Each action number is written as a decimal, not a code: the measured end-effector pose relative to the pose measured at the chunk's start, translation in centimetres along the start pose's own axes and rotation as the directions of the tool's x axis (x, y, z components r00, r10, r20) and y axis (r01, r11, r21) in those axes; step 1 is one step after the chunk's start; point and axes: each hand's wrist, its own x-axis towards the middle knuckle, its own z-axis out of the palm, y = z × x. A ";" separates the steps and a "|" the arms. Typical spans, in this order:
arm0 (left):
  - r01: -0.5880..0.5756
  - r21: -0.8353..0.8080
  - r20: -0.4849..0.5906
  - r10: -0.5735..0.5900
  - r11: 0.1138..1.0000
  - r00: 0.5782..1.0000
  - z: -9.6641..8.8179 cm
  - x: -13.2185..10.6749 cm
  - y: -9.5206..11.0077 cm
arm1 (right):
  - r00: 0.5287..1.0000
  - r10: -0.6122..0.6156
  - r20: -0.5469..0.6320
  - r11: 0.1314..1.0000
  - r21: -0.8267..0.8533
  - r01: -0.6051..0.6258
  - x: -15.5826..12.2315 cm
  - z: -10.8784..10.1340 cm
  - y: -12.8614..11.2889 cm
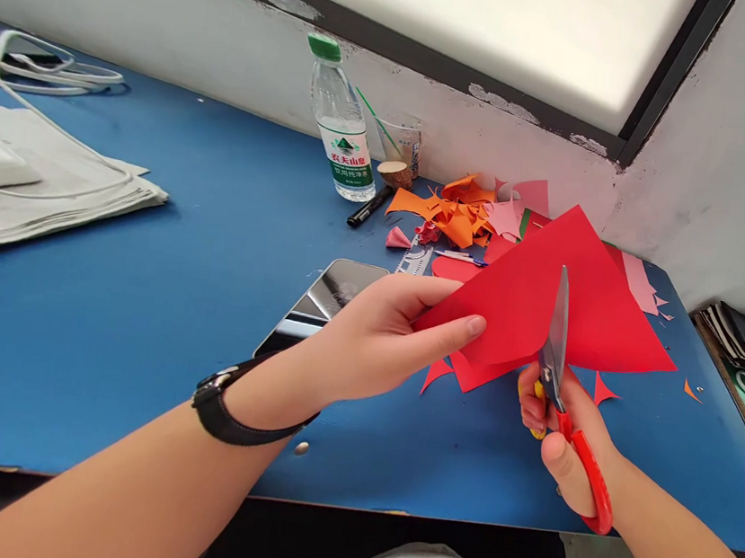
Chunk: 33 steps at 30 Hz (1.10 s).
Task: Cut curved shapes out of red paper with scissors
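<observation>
My left hand [383,335], with a black watch on its wrist, pinches the left corner of a folded red paper sheet [547,291] held just above the blue table [138,305]. My right hand [563,434] grips red-and-yellow-handled scissors [557,356]. Their blades point up and away, lying over the paper's lower edge. Small red offcuts [603,391] lie on the table under the sheet.
A phone [330,296] lies face up by my left hand. Behind it stand a water bottle [343,131] and a plastic cup [400,148], with a black marker [368,208], a ruler and orange and pink scraps [466,213]. Newspapers and a white cable [37,184] lie at left.
</observation>
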 end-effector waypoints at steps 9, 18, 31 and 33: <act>0.063 0.009 0.046 -0.064 0.998 0.997 -0.1 -0.3 -0.5 | 0.998 -0.028 -0.048 0.989 -0.146 0.020 0.1 0.2 -1.0; -0.008 0.074 0.119 -0.001 0.997 0.993 -0.2 -0.1 -1.1 | 0.994 -0.113 -0.008 0.973 -0.205 0.109 0.7 0.4 -1.9; -0.035 0.124 0.113 0.021 0.992 0.993 -0.2 -0.1 -1.0 | 0.994 -0.110 -0.014 0.962 -0.253 0.103 0.7 0.5 -2.6; -0.057 0.152 0.117 0.039 0.987 0.992 -0.2 -0.1 -0.9 | 0.993 -0.117 0.005 0.955 -0.272 0.114 0.7 0.4 -2.3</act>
